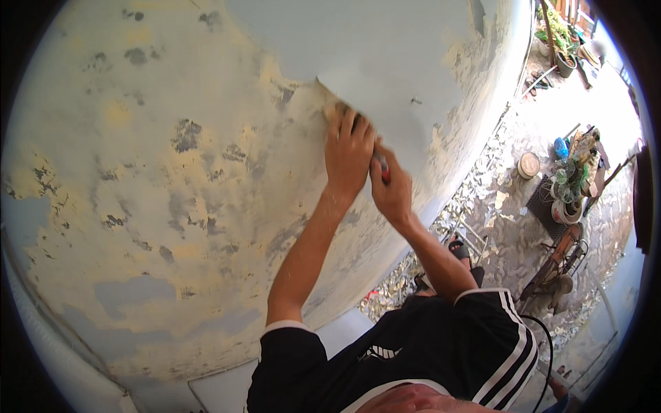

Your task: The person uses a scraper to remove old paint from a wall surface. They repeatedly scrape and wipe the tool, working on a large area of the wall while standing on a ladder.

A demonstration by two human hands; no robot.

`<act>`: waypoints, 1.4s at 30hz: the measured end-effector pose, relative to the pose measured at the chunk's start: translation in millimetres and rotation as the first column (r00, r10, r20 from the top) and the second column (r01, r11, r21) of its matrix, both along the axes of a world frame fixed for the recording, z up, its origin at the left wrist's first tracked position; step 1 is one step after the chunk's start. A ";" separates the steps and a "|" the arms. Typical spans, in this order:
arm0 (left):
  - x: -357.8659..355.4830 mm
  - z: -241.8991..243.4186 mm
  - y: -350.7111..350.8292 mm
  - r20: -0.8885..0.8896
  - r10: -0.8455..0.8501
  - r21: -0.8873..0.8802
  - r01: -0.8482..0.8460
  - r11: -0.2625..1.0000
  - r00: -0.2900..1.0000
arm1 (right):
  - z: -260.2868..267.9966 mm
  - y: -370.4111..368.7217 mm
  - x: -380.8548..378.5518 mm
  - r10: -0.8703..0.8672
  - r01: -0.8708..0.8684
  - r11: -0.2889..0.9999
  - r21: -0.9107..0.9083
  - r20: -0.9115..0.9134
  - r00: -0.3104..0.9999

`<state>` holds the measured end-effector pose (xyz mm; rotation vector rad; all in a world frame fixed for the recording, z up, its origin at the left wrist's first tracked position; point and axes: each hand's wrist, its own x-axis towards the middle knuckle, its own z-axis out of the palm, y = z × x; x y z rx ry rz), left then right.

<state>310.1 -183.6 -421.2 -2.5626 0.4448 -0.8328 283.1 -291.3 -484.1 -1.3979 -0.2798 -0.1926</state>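
My right hand [393, 188] grips the red-and-dark handle [385, 171] of a hand tool, probably a scraper, held against a wall. My left hand [350, 160] is beside it, slightly higher, with its fingers bent over the tool's front end. The fingers hide most of the blade, so I cannot tell whether they grip it or only press. Just beyond the fingertips, a grey paint layer [356, 46] ends in a lifted edge. Left of my hands, the wall's stripped surface [206, 175] is yellowish with dark patches.
Paint flakes [500, 199] litter the floor along the wall's foot. To the right are a round container [528, 165], potted plants [566, 64], a rusty metal frame [565, 253] and a black cable [548, 343]. A sandalled foot [459, 249] shows below my right forearm.
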 end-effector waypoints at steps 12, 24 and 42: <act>24.4 30.9 -9.3 0.139 0.032 -0.158 -0.010 0.987 0.990 | 37.4 -15.3 35.9 0.046 -0.041 0.998 -0.038 0.154 0.987; 3.7 32.7 5.7 0.272 -0.171 -0.339 0.261 0.904 0.947 | 60.4 -17.6 24.2 0.074 -0.072 0.997 -0.016 0.195 0.978; -16.8 113.9 19.1 0.101 -0.090 -0.064 0.097 0.993 0.991 | 119.0 3.0 25.0 0.138 -0.134 0.983 0.129 -0.022 0.990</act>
